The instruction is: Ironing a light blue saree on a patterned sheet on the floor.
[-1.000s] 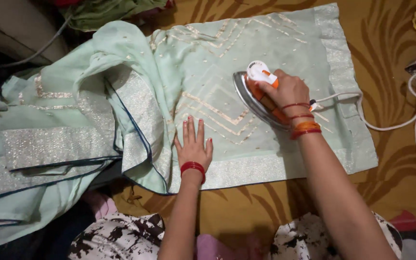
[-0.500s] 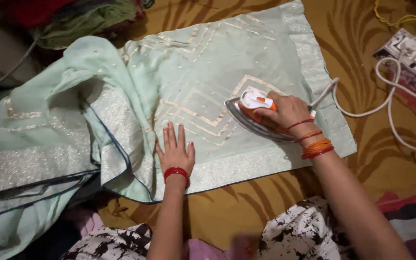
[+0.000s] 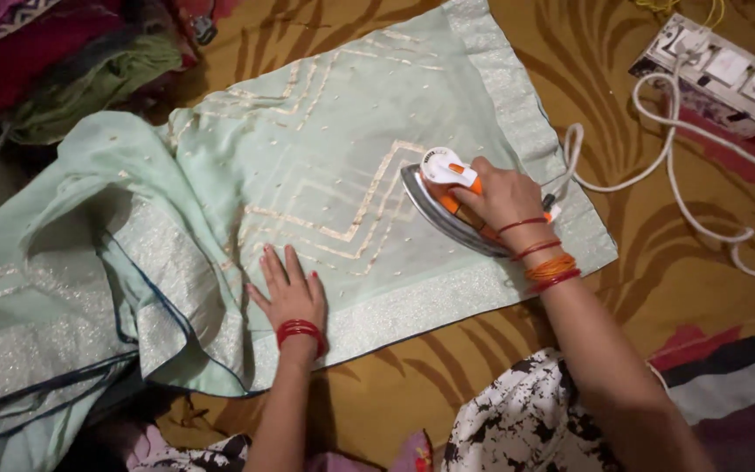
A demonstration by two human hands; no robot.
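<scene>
Since a second ago the iron [image 3: 449, 203] has slid from the cloth's right side toward its middle, and my left hand has crept leftward along the lower border; the socket board has come into view at upper right.

Head view: my right hand [image 3: 502, 194] has its fingers closed round the iron's orange handle, sole flat on the cloth [image 3: 334, 175]. The iron's long axis runs from lower right to upper left, nose pointing up-left at the gold zigzag stitching. My left hand [image 3: 290, 293] lies flat, fingers spread and holding nothing, pressing the cloth near the silver border, below and left of the iron and apart from it. The right hand is the nearer one to the unpressed folds only by way of the iron; the left sits just beside the bunched cloth.

No containers show. The white cord [image 3: 683, 188] loops across the patterned floor covering to the socket board [image 3: 720, 74].
</scene>
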